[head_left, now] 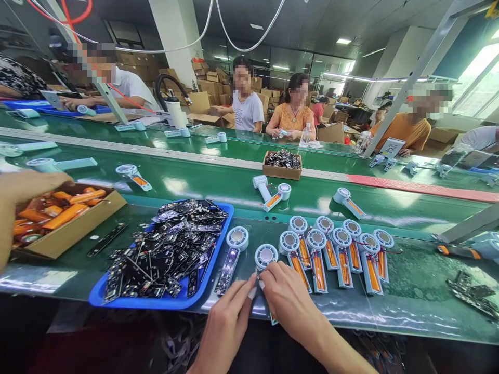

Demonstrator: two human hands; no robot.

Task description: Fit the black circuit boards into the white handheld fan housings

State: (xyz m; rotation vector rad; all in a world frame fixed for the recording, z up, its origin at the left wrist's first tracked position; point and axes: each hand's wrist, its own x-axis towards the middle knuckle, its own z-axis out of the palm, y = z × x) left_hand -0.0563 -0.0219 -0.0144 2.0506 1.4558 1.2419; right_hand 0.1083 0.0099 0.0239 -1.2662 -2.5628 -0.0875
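Observation:
A light-blue handheld fan [266,255] with a round grille lies at the bench's front edge, its handle mostly hidden under my hands. My right hand [290,298] is closed over the handle just below the head. From the left, my left hand [230,319] pinches at the same spot; whatever small part may be between the fingertips is hidden. White coverings show on some fingertips. Left of them lies another fan [237,238] with a black circuit board [226,272] in its handle. Several fans [319,262] with orange batteries in open handles stand grouped to the right.
A blue tray [158,302] heaped with circuit boards is at my left. Beyond it, another person's hand [35,184] reaches over a cardboard box [83,223] of orange batteries. The green conveyor [195,182] carries fans and a box of boards [282,171]. Co-workers sit opposite.

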